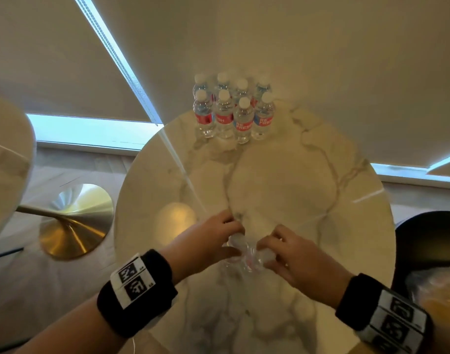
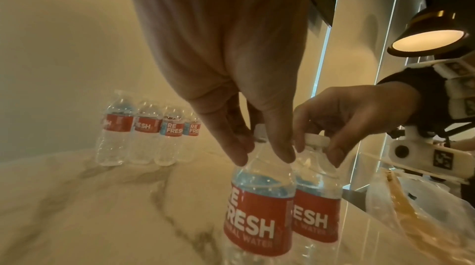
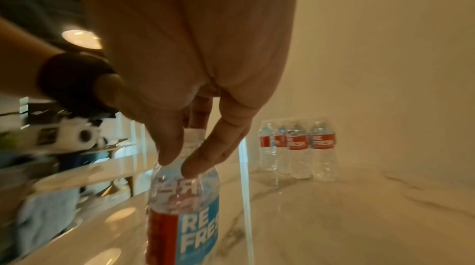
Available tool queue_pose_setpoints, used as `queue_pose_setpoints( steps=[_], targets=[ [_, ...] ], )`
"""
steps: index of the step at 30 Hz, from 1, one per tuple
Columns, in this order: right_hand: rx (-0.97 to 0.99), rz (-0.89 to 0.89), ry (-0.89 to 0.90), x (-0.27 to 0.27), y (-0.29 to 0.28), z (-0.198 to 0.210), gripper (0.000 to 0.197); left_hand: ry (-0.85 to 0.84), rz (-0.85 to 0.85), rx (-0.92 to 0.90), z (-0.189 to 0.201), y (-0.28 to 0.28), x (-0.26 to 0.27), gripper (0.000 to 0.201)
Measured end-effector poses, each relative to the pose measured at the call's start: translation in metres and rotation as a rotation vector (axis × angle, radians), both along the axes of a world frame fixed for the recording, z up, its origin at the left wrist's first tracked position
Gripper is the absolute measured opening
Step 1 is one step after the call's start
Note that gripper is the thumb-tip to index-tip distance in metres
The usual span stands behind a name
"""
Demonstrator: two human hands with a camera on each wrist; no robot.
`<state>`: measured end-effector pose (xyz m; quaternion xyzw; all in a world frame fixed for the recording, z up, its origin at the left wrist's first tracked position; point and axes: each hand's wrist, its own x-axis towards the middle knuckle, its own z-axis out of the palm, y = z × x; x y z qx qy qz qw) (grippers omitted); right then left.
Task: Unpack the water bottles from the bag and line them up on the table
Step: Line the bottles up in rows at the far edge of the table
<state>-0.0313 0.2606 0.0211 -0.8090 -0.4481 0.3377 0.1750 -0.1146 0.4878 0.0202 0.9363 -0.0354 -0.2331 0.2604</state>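
Observation:
Two clear water bottles with red and blue labels stand upright side by side over the near middle of the round marble table (image 1: 308,175). My left hand (image 1: 234,236) pinches the neck of the left bottle (image 2: 259,218) just under its white cap. My right hand (image 1: 267,247) grips the right bottle (image 2: 318,218) at its cap. In the right wrist view my right hand (image 3: 180,164) holds its bottle (image 3: 185,218) at the shoulder. Whether the two bottoms touch the table is hidden. Several more bottles (image 1: 234,111) stand grouped in two rows at the far edge. The plastic bag (image 1: 435,290) lies at the lower right.
A second marble table (image 1: 6,162) and its brass base (image 1: 73,223) stand to the left. A dark round seat (image 1: 428,238) under the bag sits right of the table. A lit lamp (image 2: 429,40) hangs above. Bare marble lies between my hands and the far bottles.

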Motion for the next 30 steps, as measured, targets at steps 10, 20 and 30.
queue_pose_setpoints(
  steps=[10, 20, 30],
  targets=[
    [-0.115, -0.315, -0.340, 0.222, 0.025, 0.012, 0.028, -0.182, 0.035, 0.031, -0.018, -0.019, 0.189, 0.046],
    [-0.081, -0.395, -0.396, 0.364, 0.111, -0.005, 0.032, -0.387, 0.097, 0.260, -0.020, -0.002, 0.329, 0.038],
    [0.016, -0.381, -0.309, 0.362, 0.150, -0.009, 0.025, -0.407, 0.222, 0.243, -0.031, -0.003, 0.337, 0.030]
  ],
)
